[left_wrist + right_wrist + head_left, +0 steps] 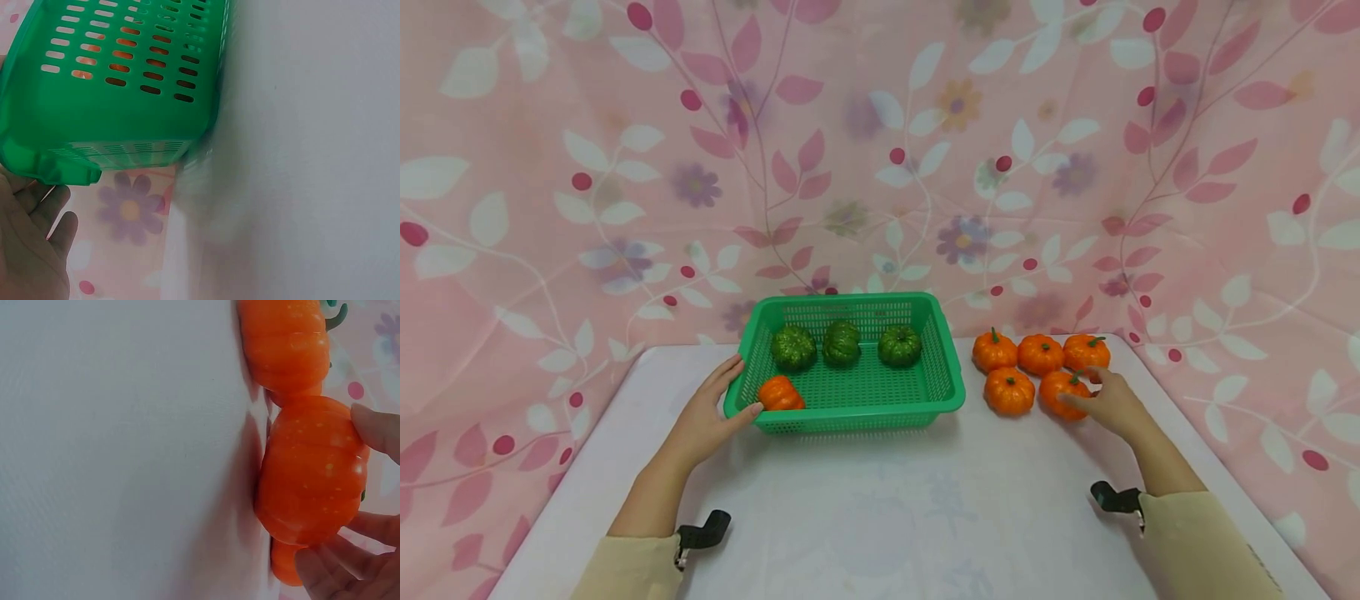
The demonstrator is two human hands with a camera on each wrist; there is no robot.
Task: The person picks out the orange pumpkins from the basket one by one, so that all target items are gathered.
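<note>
A: What is seen first, going by size?

B: A pink curtain (880, 150) printed with leaves and flowers is hung behind a white table (887, 508). On the table a green basket (951, 385) is set, left of the middle. Three green pumpkins (841, 343) are lined up along its far wall, and one orange pumpkin (780, 393) is lodged in its near left corner.

A: And outside the basket?

B: Five more orange pumpkins are grouped just to the right of it, three in a back row (1040, 353) and two in front. The front left one (1009, 391) is left untouched.

A: How is the left hand placed?

B: The left hand (709, 417) is laid against the basket's left end, fingers straight and held together at the rim, thumb at the near corner. In the left wrist view the basket's slotted wall (112, 94) is seen just above the palm.

A: And the right hand?

B: The right hand (1108, 404) is closed around the front right pumpkin (1060, 392). In the right wrist view that pumpkin (312, 475) is pinched between the thumb above and curled fingertips (325, 569) below, while it rests on the table beside a neighbour.
</note>
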